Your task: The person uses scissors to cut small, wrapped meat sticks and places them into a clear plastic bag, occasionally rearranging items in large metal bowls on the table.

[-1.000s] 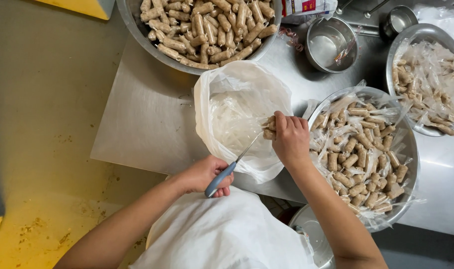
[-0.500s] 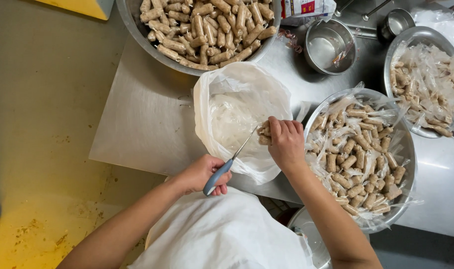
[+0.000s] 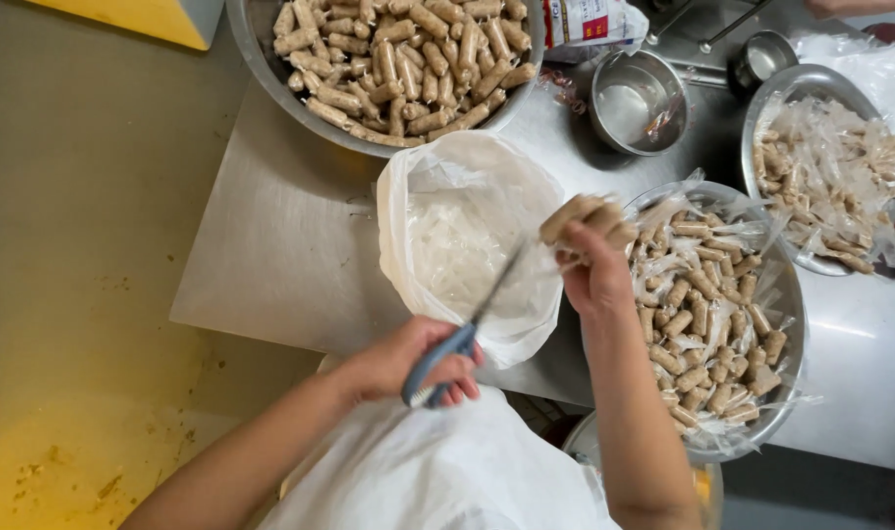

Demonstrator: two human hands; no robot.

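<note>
Both hands are closed: left hand (image 3: 408,358) grips blue-handled scissors (image 3: 464,329), right hand (image 3: 593,275) clutches wrapped rolls (image 3: 587,218) above the white bag (image 3: 467,236).

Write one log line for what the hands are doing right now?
left hand: grips blue-handled scissors | right hand: holds wrapped rolls | below: white bag | right: bowl of wrapped rolls

Both forearms are seen bare, with no sleeves, gloves or jewellery worn on the left hand (image 3: 408,361) or right hand (image 3: 593,277). A white apron (image 3: 437,471) is worn at the lower centre of the frame.
</note>
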